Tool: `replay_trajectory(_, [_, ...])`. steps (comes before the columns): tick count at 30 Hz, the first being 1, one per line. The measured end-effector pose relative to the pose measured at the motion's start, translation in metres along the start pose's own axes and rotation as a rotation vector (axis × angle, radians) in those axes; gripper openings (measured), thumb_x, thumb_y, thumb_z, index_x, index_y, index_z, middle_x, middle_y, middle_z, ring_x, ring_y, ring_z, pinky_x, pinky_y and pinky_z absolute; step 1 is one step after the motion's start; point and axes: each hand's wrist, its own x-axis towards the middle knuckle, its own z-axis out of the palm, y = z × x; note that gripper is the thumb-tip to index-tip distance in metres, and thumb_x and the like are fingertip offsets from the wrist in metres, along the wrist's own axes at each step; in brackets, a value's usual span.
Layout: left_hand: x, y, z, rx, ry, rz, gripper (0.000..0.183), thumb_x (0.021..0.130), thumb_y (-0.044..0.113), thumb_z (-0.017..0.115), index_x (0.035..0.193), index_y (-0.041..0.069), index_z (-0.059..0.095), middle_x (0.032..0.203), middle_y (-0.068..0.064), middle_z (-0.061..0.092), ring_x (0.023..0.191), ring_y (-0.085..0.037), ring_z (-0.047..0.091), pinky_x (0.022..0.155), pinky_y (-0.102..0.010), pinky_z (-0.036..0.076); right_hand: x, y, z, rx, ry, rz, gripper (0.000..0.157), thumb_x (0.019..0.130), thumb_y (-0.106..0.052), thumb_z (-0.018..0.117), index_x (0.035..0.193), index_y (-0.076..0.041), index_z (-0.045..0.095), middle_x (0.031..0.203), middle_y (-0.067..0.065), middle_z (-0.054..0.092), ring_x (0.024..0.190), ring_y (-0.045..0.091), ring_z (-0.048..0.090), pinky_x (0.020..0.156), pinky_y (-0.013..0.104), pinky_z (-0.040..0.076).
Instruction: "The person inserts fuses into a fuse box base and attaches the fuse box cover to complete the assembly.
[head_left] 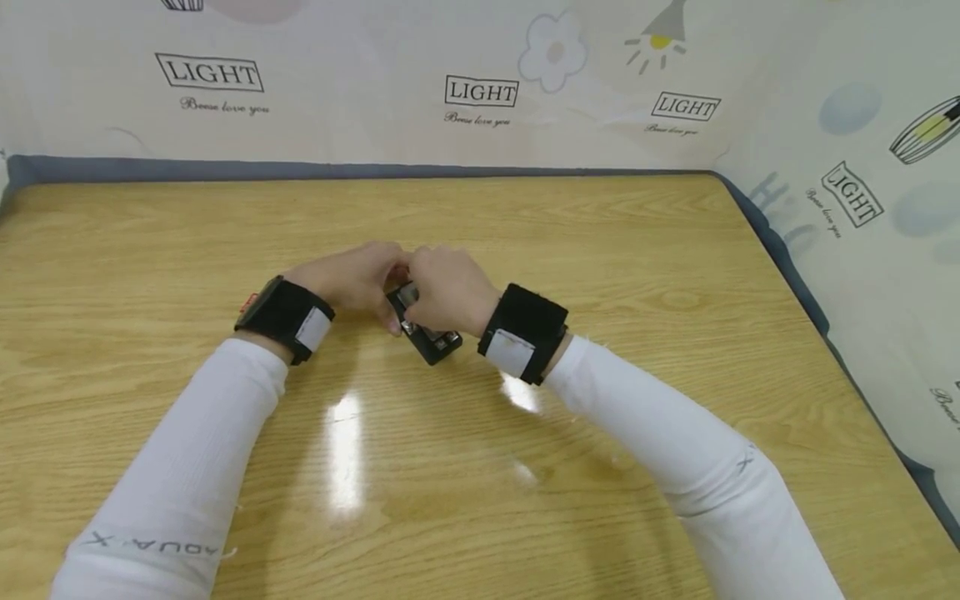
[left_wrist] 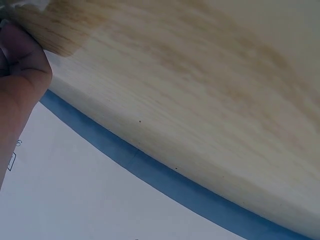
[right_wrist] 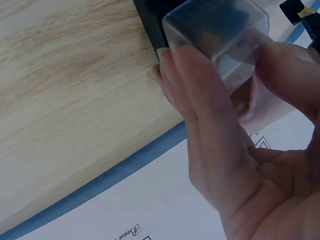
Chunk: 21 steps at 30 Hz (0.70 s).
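Note:
A small black rectangular case [head_left: 432, 353] with shiny silvery bits inside is tilted over the middle of the table. My left hand [head_left: 345, 277] grips its far left side, with the thumb along the edge. My right hand [head_left: 452, 287] reaches over the case from the right and covers part of it. In the right wrist view, its thumb and fingers pinch a clear plastic box [right_wrist: 220, 30] with rounded corners, right against the black case [right_wrist: 149, 20]. What the box contains is blurred. The left wrist view catches only part of the left hand [left_wrist: 22, 70].
Both hands are above a wood-grain table [head_left: 225, 225] with a grey-blue edge [head_left: 360, 171]. Pale printed sheeting [head_left: 375, 92] stands behind it and along the right side. Black straps [head_left: 525, 333] wrap both wrists, below white sleeves.

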Motion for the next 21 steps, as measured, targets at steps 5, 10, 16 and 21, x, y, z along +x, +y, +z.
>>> replay_trajectory(5, [0.000,-0.001,0.000,-0.020,0.000,-0.014,0.063,0.061,0.002,0.087,0.119,0.002,0.062,0.115,-0.013,0.067,0.104,-0.025,0.058,0.100,-0.047,0.047,0.002,-0.002,0.003,-0.023,0.014,-0.009,0.021,0.083,-0.016,0.070,0.098,-0.002,0.069,0.090,0.010,0.069,0.072,0.019,0.058,0.064,0.031,0.053])
replay_trajectory(10, [0.000,-0.001,0.000,-0.014,0.013,-0.018,0.064,0.060,0.003,0.088,0.118,0.001,0.062,0.116,-0.014,0.066,0.106,-0.026,0.058,0.103,-0.048,0.045,0.003,-0.005,0.003,-0.038,-0.008,0.000,0.022,0.085,-0.016,0.068,0.102,-0.002,0.068,0.091,0.009,0.067,0.073,0.019,0.056,0.063,0.030,0.052])
replay_trajectory(16, [-0.001,0.000,0.000,-0.004,0.014,-0.009,0.059,0.061,0.004,0.088,0.115,0.002,0.063,0.112,-0.013,0.067,0.103,-0.025,0.059,0.100,-0.046,0.047,-0.001,-0.010,0.005,-0.102,0.027,-0.004,0.018,0.085,-0.017,0.069,0.096,-0.002,0.068,0.079,0.005,0.060,0.065,0.016,0.049,0.055,0.025,0.044])
replay_trajectory(21, [-0.002,0.002,0.000,-0.011,0.009,-0.009,0.052,0.063,0.001,0.086,0.111,0.003,0.064,0.111,-0.013,0.065,0.101,-0.025,0.058,0.096,-0.046,0.049,-0.007,-0.014,0.013,-0.173,0.097,-0.038,0.030,0.086,-0.027,0.070,0.096,0.001,0.065,0.075,0.006,0.062,0.059,0.015,0.052,0.052,0.030,0.057])
